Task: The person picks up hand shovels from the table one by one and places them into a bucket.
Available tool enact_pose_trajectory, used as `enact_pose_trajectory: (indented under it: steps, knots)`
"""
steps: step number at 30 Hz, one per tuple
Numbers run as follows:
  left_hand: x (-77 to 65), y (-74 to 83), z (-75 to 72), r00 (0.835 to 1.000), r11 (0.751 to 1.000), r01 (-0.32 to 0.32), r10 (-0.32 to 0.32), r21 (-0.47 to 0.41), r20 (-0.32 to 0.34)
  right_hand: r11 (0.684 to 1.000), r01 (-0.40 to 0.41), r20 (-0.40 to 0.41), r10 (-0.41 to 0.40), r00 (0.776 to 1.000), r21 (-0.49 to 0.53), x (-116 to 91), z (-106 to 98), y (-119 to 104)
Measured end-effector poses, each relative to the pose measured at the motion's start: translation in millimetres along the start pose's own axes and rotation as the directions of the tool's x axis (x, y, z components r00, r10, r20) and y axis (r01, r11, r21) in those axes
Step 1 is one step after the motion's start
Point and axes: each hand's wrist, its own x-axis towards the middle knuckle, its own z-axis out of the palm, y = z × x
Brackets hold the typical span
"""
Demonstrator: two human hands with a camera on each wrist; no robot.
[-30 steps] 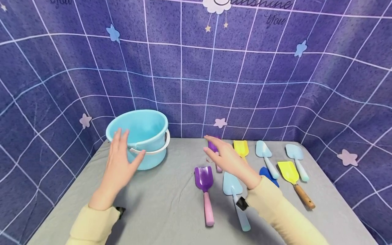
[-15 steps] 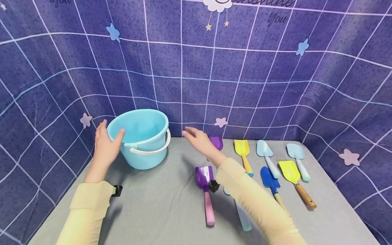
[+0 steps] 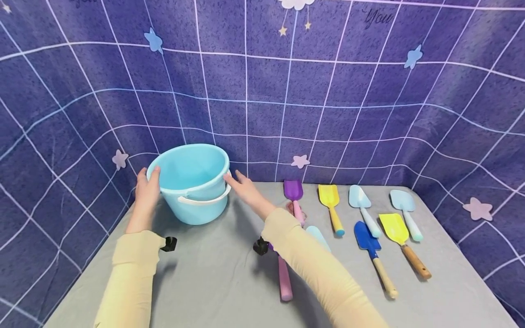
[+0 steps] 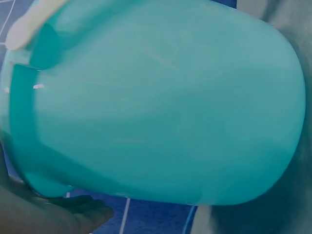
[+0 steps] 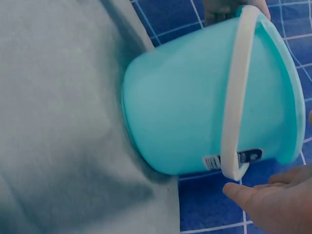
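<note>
A light blue bucket (image 3: 198, 212) with a white handle (image 3: 205, 200) stands upright at the back left of the grey cloth, its mouth facing up. My left hand (image 3: 146, 196) touches its left side, thumb at the rim and fingers extended along the outer wall. In the left wrist view, the bucket wall (image 4: 165, 107) fills most of the picture, with part of that hand (image 4: 53, 214) below it. On the other side, my right hand (image 3: 250, 193) reaches beside the rim with straight fingers. The right wrist view shows this hand (image 5: 278, 200) close by the handle's end and a label (image 5: 251, 156).
Several toy shovels lie to the right: a purple one (image 3: 293, 190), a yellow one (image 3: 329, 196), a blue one (image 3: 366, 236) and a yellow one with a wooden handle (image 3: 394, 228) among them. Under my right forearm lies a pink handle (image 3: 284, 278). A purple gridded curtain (image 3: 262, 91) hangs behind.
My right hand has moved left from over the shovels to the bucket's right side. My left hand has shifted from in front of the bucket to its left side.
</note>
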Motion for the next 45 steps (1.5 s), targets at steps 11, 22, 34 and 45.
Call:
enact_pose_trajectory:
  steps: [11,22,34,45]
  knots:
    - [0.8,-2.5,8.9,0.995,0.962,0.097,-0.098,-0.256,0.007,0.989,0.148,-0.008,-0.148,0.989,0.024,-3,22,-12]
    - [-2.2,-0.4,8.8,0.995,0.964,0.094,-0.099,-0.251,-0.010,0.989,0.144,0.020,-0.144,0.989,-0.023,-7,20,-12]
    - [-34.0,10.8,1.9,0.999,0.987,0.036,-0.037,-0.155,-0.002,0.983,0.181,0.044,-0.181,0.982,0.006,-27,4,-12]
    - [-71.0,22.2,-0.6,0.998,0.995,-0.052,0.054,-0.080,0.030,0.973,0.219,0.054,-0.215,0.975,-0.076,-58,-21,-17]
